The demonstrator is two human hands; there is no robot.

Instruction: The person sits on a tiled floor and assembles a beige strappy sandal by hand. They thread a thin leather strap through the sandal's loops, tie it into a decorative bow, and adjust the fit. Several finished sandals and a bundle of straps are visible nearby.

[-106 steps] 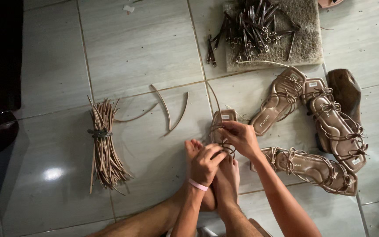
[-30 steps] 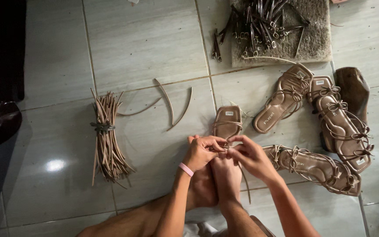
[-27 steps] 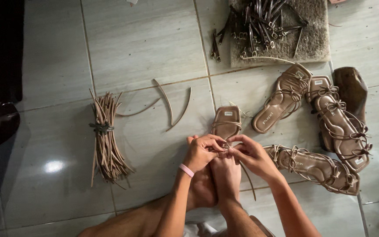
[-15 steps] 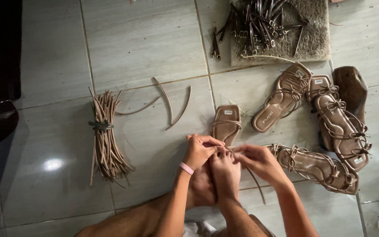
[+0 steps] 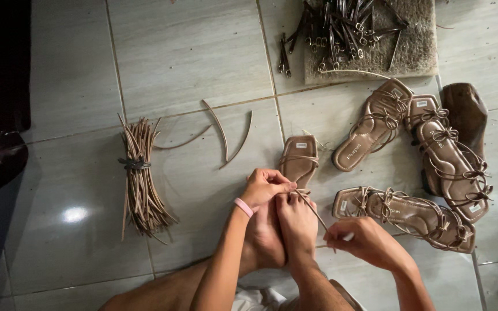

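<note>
A tan sandal lies on the tiled floor, its heel end pinned under my bare feet. My left hand pinches a thin tan strap at the sandal's straps, a pink band on the wrist. My right hand grips the strap's other end, drawn taut down and to the right. The strap runs diagonally between the two hands over my foot.
A tied bundle of tan straps lies to the left, with loose curved straps beside it. Three finished strappy sandals sit right, by a brown wooden shoe form. A mat with dark buckled straps lies beyond.
My right hand has pulled away from the sandal, down and to the right, drawing the strap out long. My left hand stays at the sandal.
</note>
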